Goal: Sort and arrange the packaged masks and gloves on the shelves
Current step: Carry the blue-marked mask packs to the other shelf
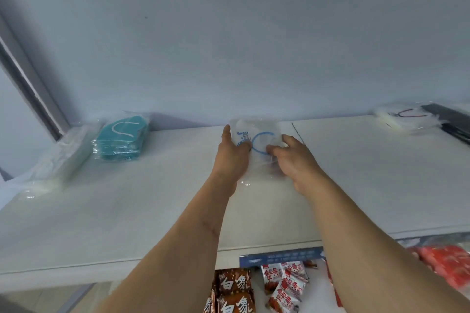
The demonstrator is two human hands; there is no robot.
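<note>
A clear packet holding a white mask with blue ear loops and blue print lies on the white top shelf, near the back wall. My left hand lies flat along the packet's left side, fingers straight. My right hand rests on its right side with fingers bent over the plastic. At the far left sits a stack of teal masks in clear wrap, beside a stack of pale packets. At the far right lie clear packets with dark loops and black packs.
A seam divides the shelf just right of my hands. Below the shelf's front edge, the lower shelf holds brown snack packs, white-and-red snack packs and red packets. A dark frame rises at the left.
</note>
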